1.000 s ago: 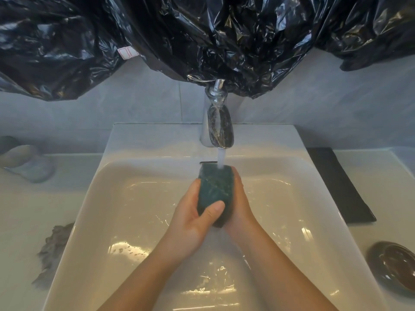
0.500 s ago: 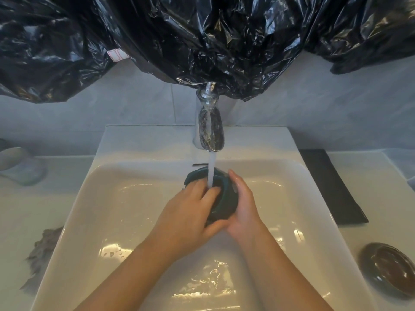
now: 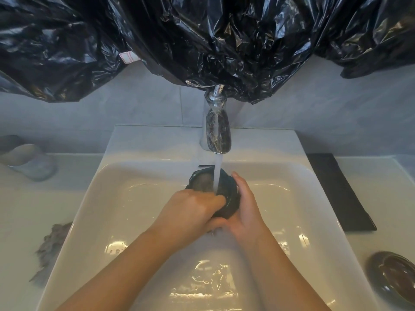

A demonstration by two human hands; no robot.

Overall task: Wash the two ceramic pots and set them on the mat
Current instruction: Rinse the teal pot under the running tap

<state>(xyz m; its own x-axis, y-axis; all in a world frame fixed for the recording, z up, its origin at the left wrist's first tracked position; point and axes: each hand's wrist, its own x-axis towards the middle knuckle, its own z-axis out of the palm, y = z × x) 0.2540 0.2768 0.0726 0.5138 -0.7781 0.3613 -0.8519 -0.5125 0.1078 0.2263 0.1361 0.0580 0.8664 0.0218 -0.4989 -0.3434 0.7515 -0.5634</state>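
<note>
A dark teal ceramic pot (image 3: 226,194) is held over the white sink (image 3: 125,198) with its mouth facing up under the running tap (image 3: 216,129). Water streams into it. My right hand (image 3: 244,209) cups the pot's right side and underside. My left hand (image 3: 190,212) grips its near rim, fingers curled into the mouth. A second pot (image 3: 393,274), brown-glazed inside, lies on the counter at the lower right. The black mat (image 3: 336,189) lies right of the sink.
A grey cloth (image 3: 51,241) lies crumpled on the counter left of the sink. A pale dish (image 3: 29,162) stands at the far left. Black plastic sheeting (image 3: 202,41) hangs over the wall just above the tap.
The pot has turned from side-on to mouth-up under the stream. My left hand moved from its side to the near rim, fingers into the opening.
</note>
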